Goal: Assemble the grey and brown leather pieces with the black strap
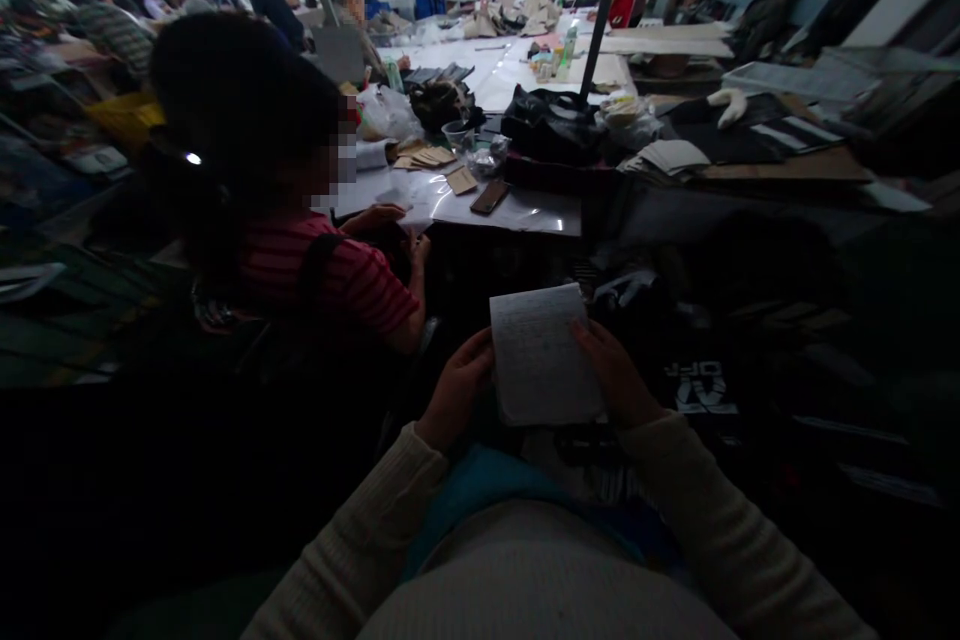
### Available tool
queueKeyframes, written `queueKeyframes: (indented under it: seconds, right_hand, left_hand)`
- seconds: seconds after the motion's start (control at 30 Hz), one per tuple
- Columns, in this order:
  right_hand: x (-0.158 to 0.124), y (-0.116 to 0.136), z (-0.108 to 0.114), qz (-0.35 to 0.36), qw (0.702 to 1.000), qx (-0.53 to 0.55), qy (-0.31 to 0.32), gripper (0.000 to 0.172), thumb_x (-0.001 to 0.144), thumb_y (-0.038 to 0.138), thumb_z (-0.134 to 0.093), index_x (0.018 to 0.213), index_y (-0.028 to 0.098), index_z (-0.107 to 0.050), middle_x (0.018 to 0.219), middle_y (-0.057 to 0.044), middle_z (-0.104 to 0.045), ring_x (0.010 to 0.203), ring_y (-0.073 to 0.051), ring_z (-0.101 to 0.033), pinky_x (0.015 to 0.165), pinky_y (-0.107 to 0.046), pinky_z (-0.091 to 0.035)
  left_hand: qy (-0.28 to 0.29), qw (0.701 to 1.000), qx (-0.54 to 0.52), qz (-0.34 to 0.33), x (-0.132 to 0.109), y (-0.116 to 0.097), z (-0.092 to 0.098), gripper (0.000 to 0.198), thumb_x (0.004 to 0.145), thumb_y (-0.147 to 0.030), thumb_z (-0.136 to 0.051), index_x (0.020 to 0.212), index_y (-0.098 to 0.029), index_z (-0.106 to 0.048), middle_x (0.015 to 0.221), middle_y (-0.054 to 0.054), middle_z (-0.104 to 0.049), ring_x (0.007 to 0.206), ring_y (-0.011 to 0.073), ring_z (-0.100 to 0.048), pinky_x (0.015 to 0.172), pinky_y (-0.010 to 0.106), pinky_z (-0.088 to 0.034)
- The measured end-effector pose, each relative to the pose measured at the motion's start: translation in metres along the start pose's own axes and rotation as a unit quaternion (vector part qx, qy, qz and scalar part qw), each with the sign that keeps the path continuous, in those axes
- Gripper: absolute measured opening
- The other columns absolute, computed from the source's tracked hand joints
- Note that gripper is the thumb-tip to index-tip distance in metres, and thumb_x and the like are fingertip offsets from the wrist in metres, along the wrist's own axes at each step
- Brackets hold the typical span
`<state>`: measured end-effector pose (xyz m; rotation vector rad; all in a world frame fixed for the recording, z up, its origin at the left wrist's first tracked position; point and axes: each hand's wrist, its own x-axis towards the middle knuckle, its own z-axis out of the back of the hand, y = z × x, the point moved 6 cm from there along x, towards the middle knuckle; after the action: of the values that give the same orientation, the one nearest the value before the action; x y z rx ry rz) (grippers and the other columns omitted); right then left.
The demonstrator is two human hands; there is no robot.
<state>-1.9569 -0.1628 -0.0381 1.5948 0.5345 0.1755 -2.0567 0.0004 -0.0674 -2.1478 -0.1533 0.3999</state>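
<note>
A small notepad (pixel 544 360) with handwritten lines on its page is held up in front of my body. My left hand (pixel 461 385) grips its left edge, fingers closed along the side. On the opposite side my right hand (pixel 619 370) holds the pad, with the thumb lying on the page near the upper right corner. The fingers behind the pad are hidden. The writing is too dim to read.
A co-worker in a red striped shirt (pixel 322 280) sits close on the left at a white table (pixel 540 212). On it lie a phone (pixel 490 197), brown card pieces (pixel 424 158) and a black bag (pixel 551 125). A dark pole (pixel 604 15) rises behind.
</note>
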Motion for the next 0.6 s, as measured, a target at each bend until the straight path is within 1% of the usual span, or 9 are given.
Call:
queueKeyframes:
  seconds: [0.1, 0.2, 0.27, 0.43, 0.6]
  right_hand:
    - [0.013, 0.006, 0.001, 0.006, 1.0, 0.004, -0.021, 0.04, 0.07, 0.051, -0.058, 0.099, 0.024, -0.061, 0.093, -0.001, -0.066, 0.083, -0.02, -0.06, 0.069, -0.029, -0.047]
    - [0.032, 0.012, 0.0, 0.005, 0.999, 0.007, -0.054, 0.038, 0.068, 0.049, -0.061, 0.096, 0.024, -0.062, 0.091, 0.0, -0.067, 0.08, -0.02, -0.06, 0.067, -0.029, -0.047]
    - [0.047, 0.017, -0.006, 0.002, 0.997, 0.008, -0.071, 0.037, 0.068, 0.048, -0.061, 0.096, 0.023, -0.062, 0.09, -0.001, -0.067, 0.079, -0.019, -0.061, 0.065, -0.028, -0.048]
    - [0.088, 0.035, -0.035, 0.006, 0.996, 0.01, -0.09, 0.042, 0.068, 0.048, -0.061, 0.101, 0.022, -0.059, 0.09, -0.001, -0.067, 0.079, -0.02, -0.061, 0.064, -0.029, -0.048]
    - [0.122, 0.058, -0.068, 0.014, 0.994, -0.019, -0.103, 0.044, 0.069, 0.046, -0.061, 0.103, 0.018, -0.057, 0.09, -0.003, -0.067, 0.079, -0.019, -0.061, 0.065, -0.027, -0.047]
  left_hand:
    - [0.014, 1.0, 0.0, 0.011, 0.023, -0.007, 0.0, 0.04, 0.074, -0.03, -0.062, 0.112, -0.021, -0.055, 0.106, 0.006, -0.061, 0.092, 0.0174, -0.058, 0.077, 0.028, -0.046]
    - [0.05, 0.999, -0.01, 0.013, 0.051, -0.017, 0.001, 0.038, 0.078, -0.035, -0.056, 0.112, -0.019, -0.055, 0.104, 0.007, -0.06, 0.09, 0.0175, -0.058, 0.075, 0.028, -0.047]
    - [0.07, 0.997, -0.009, 0.013, 0.072, -0.027, 0.004, 0.037, 0.079, -0.037, -0.054, 0.112, -0.019, -0.054, 0.105, 0.008, -0.06, 0.089, 0.0173, -0.058, 0.073, 0.027, -0.047]
    - [0.091, 0.996, 0.004, 0.003, 0.125, -0.06, 0.02, 0.036, 0.076, -0.035, -0.06, 0.108, -0.019, -0.056, 0.105, 0.006, -0.059, 0.087, 0.0141, -0.057, 0.073, 0.023, -0.046]
    - [0.097, 0.995, 0.002, -0.001, 0.166, -0.091, 0.039, 0.039, 0.07, -0.033, -0.066, 0.105, -0.018, -0.057, 0.106, 0.006, -0.059, 0.088, 0.0152, -0.057, 0.074, 0.024, -0.046]
